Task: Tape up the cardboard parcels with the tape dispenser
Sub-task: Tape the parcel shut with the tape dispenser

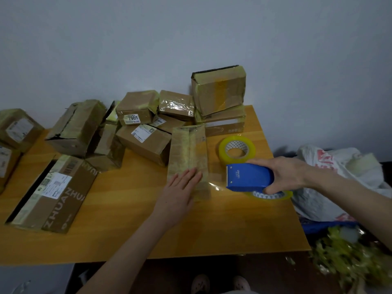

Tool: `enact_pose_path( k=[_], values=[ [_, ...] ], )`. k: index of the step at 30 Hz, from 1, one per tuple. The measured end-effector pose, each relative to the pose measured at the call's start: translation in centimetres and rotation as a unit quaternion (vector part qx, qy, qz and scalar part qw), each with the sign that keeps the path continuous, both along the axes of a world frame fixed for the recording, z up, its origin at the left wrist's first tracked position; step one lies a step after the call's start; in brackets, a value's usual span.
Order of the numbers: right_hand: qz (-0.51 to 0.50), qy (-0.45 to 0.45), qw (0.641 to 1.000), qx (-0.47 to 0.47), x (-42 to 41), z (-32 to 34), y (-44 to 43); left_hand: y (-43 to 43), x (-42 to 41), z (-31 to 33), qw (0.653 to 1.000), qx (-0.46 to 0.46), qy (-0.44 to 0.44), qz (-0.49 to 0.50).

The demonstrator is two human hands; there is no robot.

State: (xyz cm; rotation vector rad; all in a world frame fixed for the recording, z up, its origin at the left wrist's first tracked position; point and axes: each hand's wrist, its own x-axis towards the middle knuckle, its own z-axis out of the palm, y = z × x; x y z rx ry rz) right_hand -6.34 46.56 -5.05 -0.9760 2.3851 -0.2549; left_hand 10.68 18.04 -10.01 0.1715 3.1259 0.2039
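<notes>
Head view shows ZHUAN box (63, 200), label (131, 118) 7908.

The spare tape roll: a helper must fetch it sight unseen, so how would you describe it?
On the wooden table, look toward its far right corner. Just beyond the blue tape dispenser held in the right hand, the spare tape roll lies flat. It is the only loose yellowish ring; the other roll sits in the dispenser.

Grey wall (191, 35), wooden table (212, 230), dark floor (169, 276).
</notes>
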Motion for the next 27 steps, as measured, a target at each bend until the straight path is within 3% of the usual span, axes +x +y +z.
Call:
enact_pose_path(
  k=[5,20,27],
  values=[
    [0.070,0.065,0.994,0.053,1.0,-0.5,-3.9,0.1,0.0,0.0,1.000,0.002,-0.004,-0.001],
    [0.041,-0.065,0.988,0.137,0.2,1.9,-8.7,0.1,0.0,-0.1,1.000,-0.005,-0.003,-0.005],
    [0.079,0.006,0.984,0.162,1.2,2.7,-8.7,-0.1,0.1,0.0,1.000,-0.007,-0.008,-0.019]
  ],
)
